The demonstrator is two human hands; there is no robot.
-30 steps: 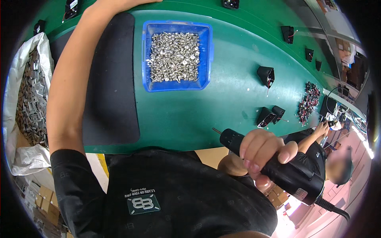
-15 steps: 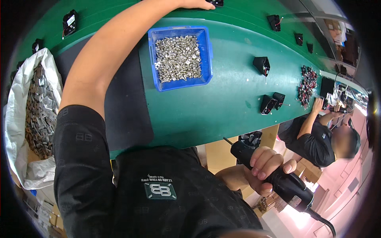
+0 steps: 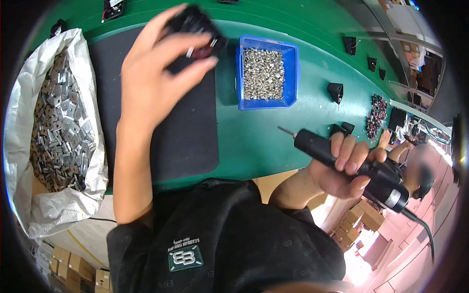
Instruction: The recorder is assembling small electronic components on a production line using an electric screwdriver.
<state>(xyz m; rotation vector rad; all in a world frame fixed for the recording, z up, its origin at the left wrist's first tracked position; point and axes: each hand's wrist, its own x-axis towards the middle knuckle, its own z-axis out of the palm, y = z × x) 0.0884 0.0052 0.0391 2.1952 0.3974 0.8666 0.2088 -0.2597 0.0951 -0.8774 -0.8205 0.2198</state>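
Note:
Over the dark mat (image 3: 171,141), my left hand (image 3: 159,73) grips a black plastic housing (image 3: 198,29); both are smeared by motion, and a dark red bit shows near my fingers. My right hand (image 3: 344,163) is wrapped round a black electric screwdriver (image 3: 317,149), held off the table's near edge with its thin bit pointing up and left. A cord trails from the tool's back end. Between the two hands, a blue bin (image 3: 293,78) full of silvery screws (image 3: 264,73) stands on the green table.
A white sack (image 3: 88,205) of square metal plates (image 3: 63,132) stands at the left. More black housings (image 3: 335,91) lie on the right of the table, near a pile of small red and black parts (image 3: 376,115). A co-worker (image 3: 420,168) sits at the far right.
My left hand has come back from the far side of the table with a black housing, to above the mat. The screwdriver in my right hand has risen a little.

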